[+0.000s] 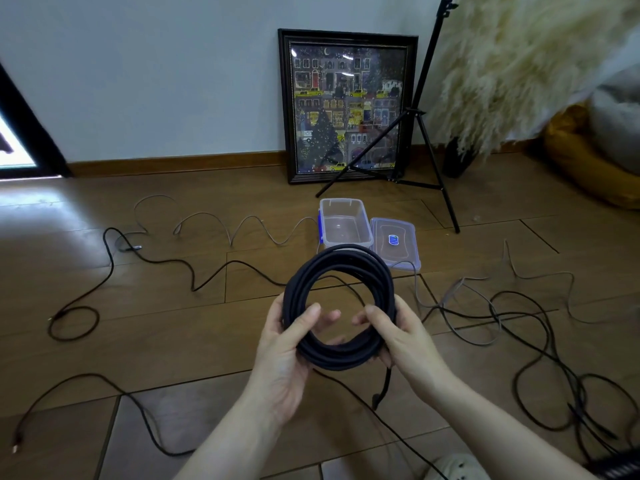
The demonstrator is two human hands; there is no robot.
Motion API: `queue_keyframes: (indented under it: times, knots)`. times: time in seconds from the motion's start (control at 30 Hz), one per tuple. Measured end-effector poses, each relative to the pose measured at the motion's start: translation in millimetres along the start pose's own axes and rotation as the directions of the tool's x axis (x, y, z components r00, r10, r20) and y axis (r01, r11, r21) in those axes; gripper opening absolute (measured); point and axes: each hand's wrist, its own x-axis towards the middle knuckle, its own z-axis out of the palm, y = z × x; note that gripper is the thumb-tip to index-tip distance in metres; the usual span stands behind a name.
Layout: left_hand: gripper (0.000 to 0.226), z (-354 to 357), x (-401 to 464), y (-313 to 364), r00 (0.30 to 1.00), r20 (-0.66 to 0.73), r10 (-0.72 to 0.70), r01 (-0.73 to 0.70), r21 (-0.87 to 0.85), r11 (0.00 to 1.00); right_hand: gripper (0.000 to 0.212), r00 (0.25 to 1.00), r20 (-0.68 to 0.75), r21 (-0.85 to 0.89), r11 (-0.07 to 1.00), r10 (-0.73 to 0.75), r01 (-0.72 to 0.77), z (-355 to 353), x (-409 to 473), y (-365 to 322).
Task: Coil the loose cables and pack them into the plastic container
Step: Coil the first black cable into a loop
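Observation:
A thick black cable wound into a round coil [367, 268] is held up in front of me. My left hand [287, 344] grips its lower left side, thumb over the strands. My right hand [401, 337] grips its lower right side, and the coil's plug end [381, 393] dangles below. Beyond the coil, the clear plastic container [346, 206] stands open on the wooden floor, with its blue-clipped lid [394, 240] lying to its right. Loose cables lie spread around: a thin black one [149, 258] at left, a grey one [242, 223] behind it, and a black-and-grey tangle [512, 313] at right.
A framed picture [346, 105] leans on the wall behind the container. A black tripod stand [426, 126] straddles the floor to its right, beside dried pampas grass [526, 60] and a yellow cushion [585, 168]. Another black cable [104, 382] loops across the near floor.

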Motion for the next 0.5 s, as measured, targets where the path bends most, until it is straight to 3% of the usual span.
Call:
queue_keyframes:
  times: [0.27,0.5]
  knots:
    - [0.035,-4,2,9,0.999,-0.031,0.032,-0.03,0.064,0.997,0.018,0.994,0.07,-0.022,0.996,0.082,-0.081,-4,0,-10]
    - [0.047,8,-3,-5,0.993,-0.108,0.039,-0.04,-0.005,0.999,0.013,0.995,-0.102,0.031,0.999,0.017,-0.014,3,1,-8]
